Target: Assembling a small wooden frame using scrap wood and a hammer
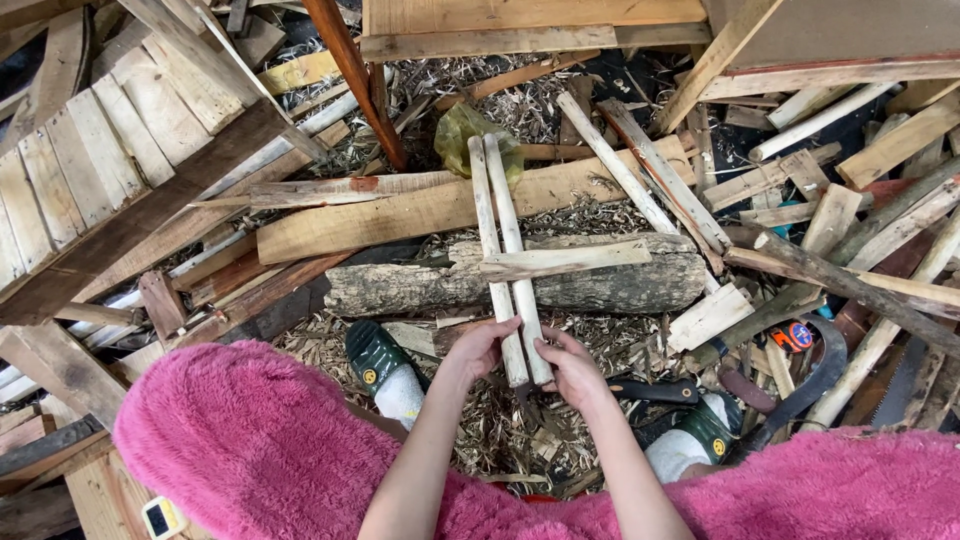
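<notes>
1. Nearest you, a fluffy pink garment [260,450] covers your lap and knees, and both bare forearms reach forward out of it.
2. Your left hand [483,348] is curled around the near end of the left pale stick [489,235], gripping it from the left side.
3. Your right hand [572,368] is wrapped around the near end of the right pale stick [513,240], fingers closed over it.
4. The two peeled sticks lie side by side, touching along their length, and run straight away from you.
5. Your feet in green clogs [372,355] and white socks sit either side of your hands, on wood shavings.
6. A curved dark blade [815,385] with a dark handle lies on the ground at your right, near a saw [905,385].
7. Both sticks cross over a rough grey log [600,285] lying sideways; a short flat offcut [565,260] rests on top of the sticks and log.
8. Beyond the log lies a long pale plank [420,212], and the stick tips end just beside a yellow-green plastic bag [460,135].
9. Farther off, loose boards and poles are piled all round.
</notes>
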